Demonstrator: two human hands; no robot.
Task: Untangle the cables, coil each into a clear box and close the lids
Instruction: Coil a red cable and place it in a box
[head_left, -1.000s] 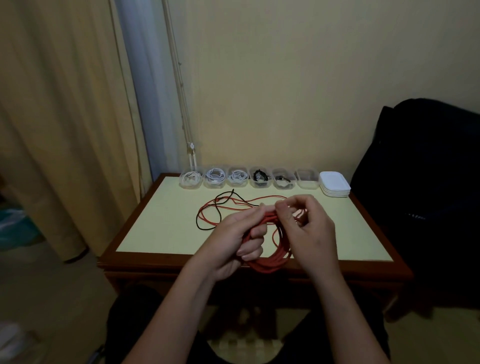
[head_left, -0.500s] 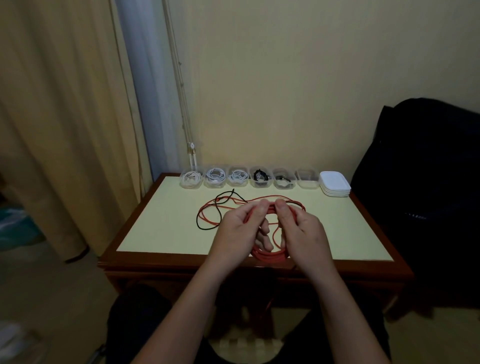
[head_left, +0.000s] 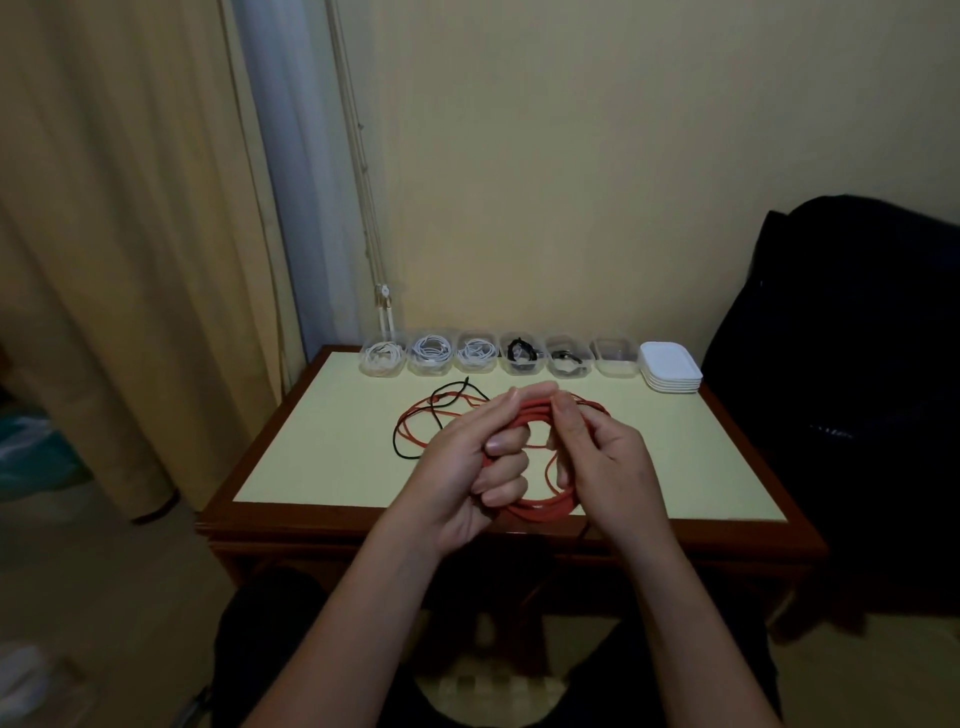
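Observation:
A red cable hangs as a coil of several loops above the near part of the table. My left hand grips the coil with fingers curled through it. My right hand pinches the top strands of the same coil. Loose red strands trail to the left on the table, crossed by a thin black cable. Along the far edge stands a row of clear boxes; three hold white cables, two hold dark cables, and the rightmost looks empty. No lids are on them.
A stack of white lids sits at the right end of the row. The table has a pale green top and a dark wood rim. A dark bag stands to the right, a curtain to the left.
Both hands rose toward the far side, then came back a little. The right hand shifted along the top strands while the left kept its grip on the coil.

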